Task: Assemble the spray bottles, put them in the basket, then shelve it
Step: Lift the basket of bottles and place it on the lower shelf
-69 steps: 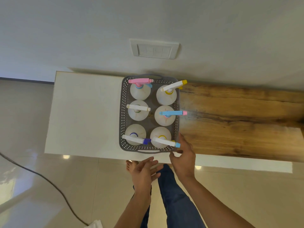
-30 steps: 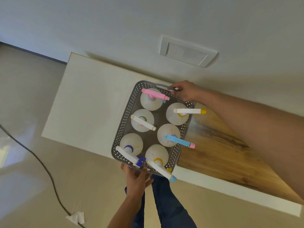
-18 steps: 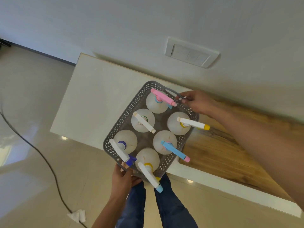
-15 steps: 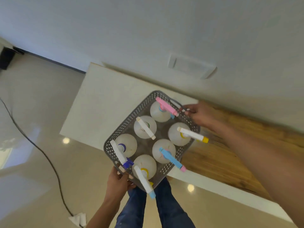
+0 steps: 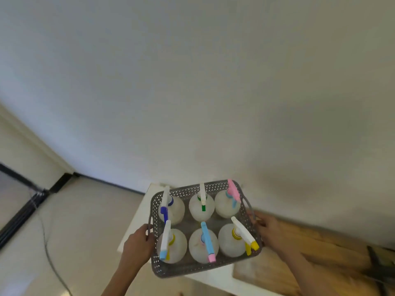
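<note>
Between both hands [image 5: 136,245], perforated grey basket [image 5: 192,269]

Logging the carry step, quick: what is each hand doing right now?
Left hand: fingers curled round the basket's left handle.
Right hand: grips the basket's right handle.

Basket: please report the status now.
Left hand and right hand grip basket handles. Six bottles inside, upright. Nothing in the way visible.
</note>
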